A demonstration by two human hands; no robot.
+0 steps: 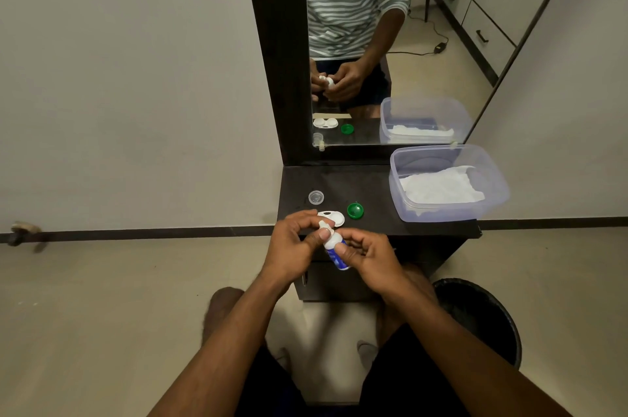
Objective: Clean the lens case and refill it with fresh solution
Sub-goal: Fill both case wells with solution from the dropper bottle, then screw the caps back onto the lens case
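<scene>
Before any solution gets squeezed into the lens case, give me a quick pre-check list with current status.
1. Solution bottle held: ok, right hand grips its body.
2. Bottle top: cannot tell, left hand pinches it.
3. Lens case on the counter, uncapped: ok.
4. Green cap and clear cap set aside: ok.
5. Wells clean and dry: cannot tell.
6. Nozzle over a well: not ok.

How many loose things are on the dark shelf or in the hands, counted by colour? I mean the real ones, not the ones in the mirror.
White: 3, the lens case, the solution bottle held in both hands, the tissue in the box
Green: 1, a cap
Clear: 2, a cap and the plastic box
Total: 6
</scene>
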